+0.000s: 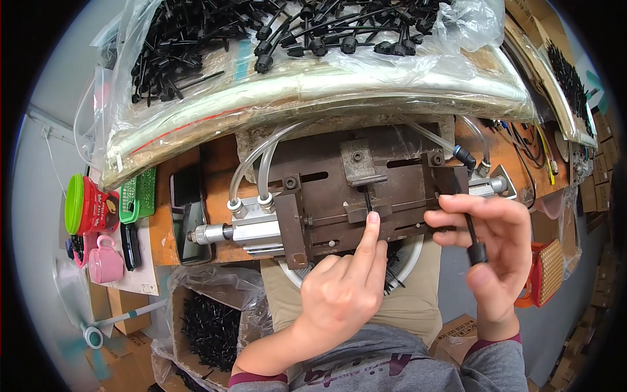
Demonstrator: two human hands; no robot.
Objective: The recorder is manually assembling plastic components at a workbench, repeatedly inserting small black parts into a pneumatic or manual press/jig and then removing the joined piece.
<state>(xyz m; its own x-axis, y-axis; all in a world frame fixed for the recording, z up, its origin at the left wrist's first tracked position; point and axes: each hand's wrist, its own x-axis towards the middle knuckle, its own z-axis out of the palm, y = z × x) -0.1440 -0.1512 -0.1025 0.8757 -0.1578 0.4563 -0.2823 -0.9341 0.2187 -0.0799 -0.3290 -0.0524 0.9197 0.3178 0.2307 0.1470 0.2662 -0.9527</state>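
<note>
My left hand (346,282) reaches over the front of a dark metal clamping fixture (326,153), index finger stretched out and the other fingers partly bent. Its fingertip touches the lower end of a thin black rod (368,197) seated in the small central holder. To the right, my right hand (499,251) is raised beside the fixture, closed round a black plastic stem with a thick end (479,252). That stem stands nearly upright, thick end down near the thumb. Silver air cylinders (258,228) with clear hoses flank the fixture.
Behind the fixture, a plastic-lined tray (313,88) holds many black stemmed parts. A phone (191,228), green basket (138,196) and pink mug (105,260) are at left. Below stands a lined box of black pieces (210,330); a white basin (413,258) sits under the fixture. A red-framed stool (547,274) is at right.
</note>
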